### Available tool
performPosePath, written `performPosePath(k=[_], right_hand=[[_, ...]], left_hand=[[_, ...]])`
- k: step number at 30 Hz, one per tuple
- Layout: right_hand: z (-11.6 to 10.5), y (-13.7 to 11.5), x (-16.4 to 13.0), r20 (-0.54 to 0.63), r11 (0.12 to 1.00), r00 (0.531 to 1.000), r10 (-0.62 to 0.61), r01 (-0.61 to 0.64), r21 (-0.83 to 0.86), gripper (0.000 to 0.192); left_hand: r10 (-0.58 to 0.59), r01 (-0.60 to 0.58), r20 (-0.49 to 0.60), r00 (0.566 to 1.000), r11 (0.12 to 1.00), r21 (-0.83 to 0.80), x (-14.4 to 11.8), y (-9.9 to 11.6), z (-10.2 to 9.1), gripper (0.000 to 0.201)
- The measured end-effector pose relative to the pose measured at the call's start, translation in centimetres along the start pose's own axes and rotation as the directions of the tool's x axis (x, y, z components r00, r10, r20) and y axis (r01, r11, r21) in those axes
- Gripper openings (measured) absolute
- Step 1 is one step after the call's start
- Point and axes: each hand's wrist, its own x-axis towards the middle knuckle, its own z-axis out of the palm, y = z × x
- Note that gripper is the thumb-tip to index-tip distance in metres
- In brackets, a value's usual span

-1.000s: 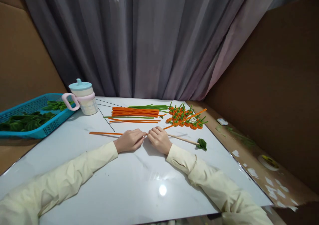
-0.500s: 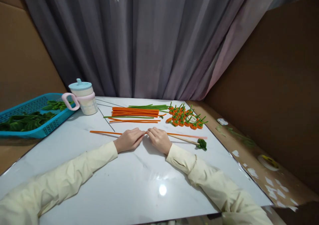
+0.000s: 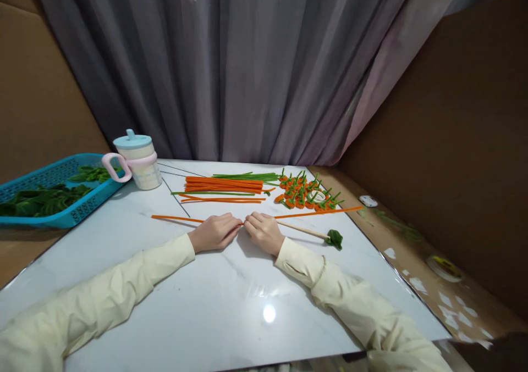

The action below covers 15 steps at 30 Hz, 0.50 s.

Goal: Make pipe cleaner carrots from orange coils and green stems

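My left hand [image 3: 217,231] is closed over an orange pipe cleaner [image 3: 177,218] whose free end sticks out to the left. Just beside it, my right hand [image 3: 264,232] pinches orange pipe cleaner too, with a long orange end [image 3: 317,212] running out to the right. A short twisted-looking orange bit shows between the fingertips; whether it is one stem or two joined, I cannot tell. A thin wooden stick [image 3: 303,230] comes out from behind my right hand, and a dark green fuzzy piece [image 3: 335,239] is at its far end.
Beyond my hands lie bundled orange pipe cleaners [image 3: 223,184] and green ones [image 3: 243,176]. Several small orange pieces with green stems [image 3: 301,196] sit to their right, with a white ring [image 3: 317,196]. At left are a lidded cup [image 3: 142,166] and a blue basket [image 3: 61,218] of green pieces.
The orange end on the right has swung away from me, from beside the stick to near the small orange pieces. The left end shifted slightly; my hands have barely moved.
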Motion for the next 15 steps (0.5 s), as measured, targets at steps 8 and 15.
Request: performPosePath(k=[8,15], right_hand=[[0.08,-0.02,-0.04,-0.016,1.0,1.0,-0.004,0.004,0.006,0.027],[-0.28,-0.15,0.18,-0.023,1.0,1.0,0.013,-0.013,0.017,0.022]], left_hand=[[-0.002,0.002,-0.004,1.0,1.0,-0.02,0.03,0.0,-0.06,0.018],[-0.07,0.067,-0.041,0.997,0.995,-0.075,-0.32,-0.15,0.15,0.017]])
